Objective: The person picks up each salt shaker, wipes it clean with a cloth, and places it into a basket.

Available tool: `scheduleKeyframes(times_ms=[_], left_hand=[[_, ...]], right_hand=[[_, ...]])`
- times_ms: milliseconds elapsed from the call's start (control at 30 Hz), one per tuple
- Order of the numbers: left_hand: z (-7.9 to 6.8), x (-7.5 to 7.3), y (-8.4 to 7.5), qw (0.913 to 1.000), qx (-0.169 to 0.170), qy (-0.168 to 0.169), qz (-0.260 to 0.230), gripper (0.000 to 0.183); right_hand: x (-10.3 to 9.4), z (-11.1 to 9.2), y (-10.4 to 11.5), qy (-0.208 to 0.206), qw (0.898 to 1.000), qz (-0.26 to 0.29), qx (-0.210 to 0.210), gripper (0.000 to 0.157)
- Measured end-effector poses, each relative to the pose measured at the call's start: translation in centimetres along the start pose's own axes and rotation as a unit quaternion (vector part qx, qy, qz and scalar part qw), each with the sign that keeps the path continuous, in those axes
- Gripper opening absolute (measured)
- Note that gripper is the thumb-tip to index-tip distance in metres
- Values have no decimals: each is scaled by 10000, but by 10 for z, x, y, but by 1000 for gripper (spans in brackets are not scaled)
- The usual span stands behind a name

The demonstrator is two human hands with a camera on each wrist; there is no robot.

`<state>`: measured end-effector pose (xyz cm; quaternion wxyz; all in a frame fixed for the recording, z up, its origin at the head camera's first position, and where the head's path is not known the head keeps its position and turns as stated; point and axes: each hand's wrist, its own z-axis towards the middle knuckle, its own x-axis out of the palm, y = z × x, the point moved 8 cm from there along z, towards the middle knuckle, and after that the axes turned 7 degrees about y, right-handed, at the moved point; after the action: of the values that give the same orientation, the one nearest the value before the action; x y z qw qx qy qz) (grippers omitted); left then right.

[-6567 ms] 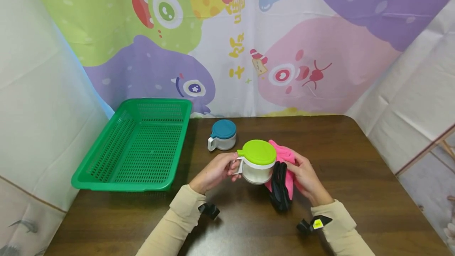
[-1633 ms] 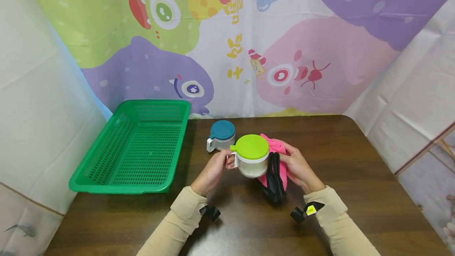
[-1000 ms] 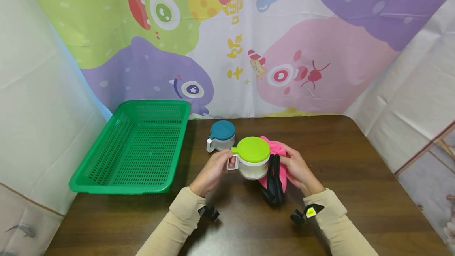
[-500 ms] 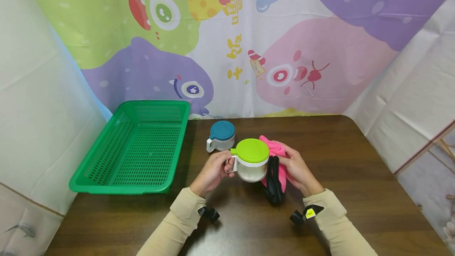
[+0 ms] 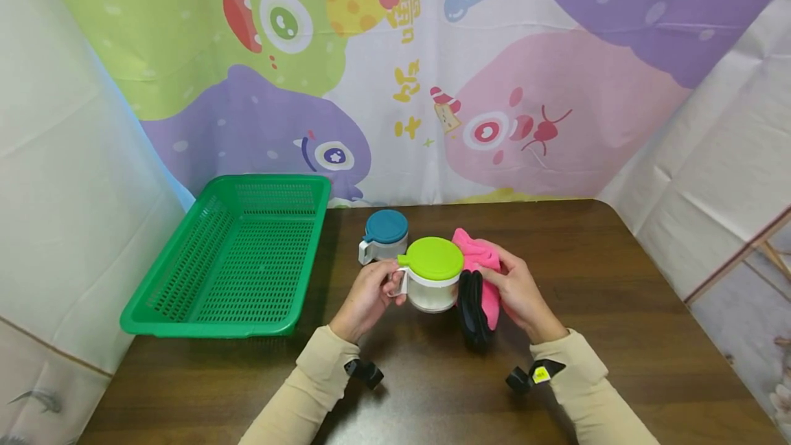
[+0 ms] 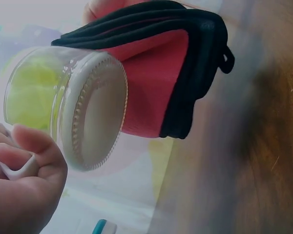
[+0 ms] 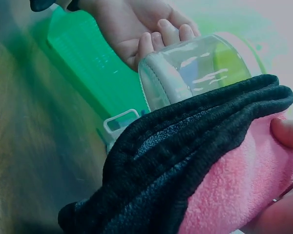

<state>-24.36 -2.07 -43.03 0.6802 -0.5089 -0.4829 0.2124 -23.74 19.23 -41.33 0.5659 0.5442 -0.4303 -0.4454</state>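
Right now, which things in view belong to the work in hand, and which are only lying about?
Seem in use:
green-lidded jar, held in the left grip
black-edged pink cloth, held in the right grip

Seem just lying about:
blue-lidded jar, untouched
green basket, untouched

One lid [image 5: 435,258] is lime; the cloth [image 5: 490,302] pink, edged black.
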Motion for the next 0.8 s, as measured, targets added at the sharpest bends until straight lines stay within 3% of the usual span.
scheduleKeyframes(times_ms=[100,367,633,800], left_hand=[[0,0,0,10000,40,-23,-85,33],[0,1,-2,9989,164,-95,-426,34],[-1,5,-7,9987,311,112,-397,33],[-1,8,-7,9983,396,302,-301,32]], right_hand=[[0,0,2,-44,10000,-72,-37,51],[2,1,-21,225,9971,370,632,53],[6,3,-20,499,9947,669,607,55],[7,3,-20,455,9927,1020,457,46]])
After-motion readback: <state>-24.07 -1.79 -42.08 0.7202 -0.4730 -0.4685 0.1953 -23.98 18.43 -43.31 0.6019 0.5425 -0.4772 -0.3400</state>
